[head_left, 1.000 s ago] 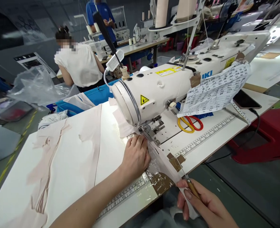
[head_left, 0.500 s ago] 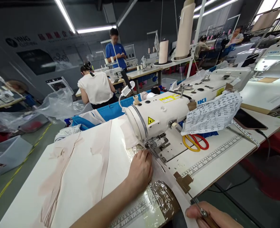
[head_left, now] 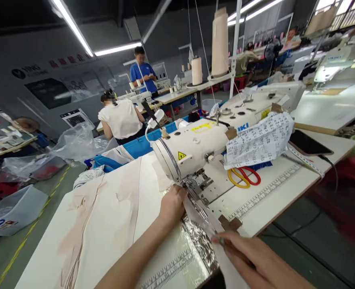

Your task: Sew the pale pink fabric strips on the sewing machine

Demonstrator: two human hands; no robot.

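My left hand (head_left: 173,205) is closed at the edge of a pale fabric strip (head_left: 230,271), fingers bent and pressed together just in front of the presser foot of a white sewing machine (head_left: 192,146). The strip runs from there along the metal guide towards me. My right hand (head_left: 249,255) is wrapped around the wooden handle of an awl (head_left: 240,257), its fingertips touching the strip near the table's front edge. The awl's point cannot be made out. Brown tape and clear film (head_left: 199,239) cover the table beneath the strip.
Pale pink fabric pieces (head_left: 79,224) lie on the table's left side. Right of the needle are yellow-and-red-handled scissors (head_left: 234,182), a written paper sheet (head_left: 258,140) and a phone (head_left: 311,142). Thread cones (head_left: 219,44) stand behind. Other people sit and stand farther back.
My right hand has moved forward and left with the awl, onto the strip nearer the machine. The left hand stays by the presser foot. The camera view has shifted slightly.
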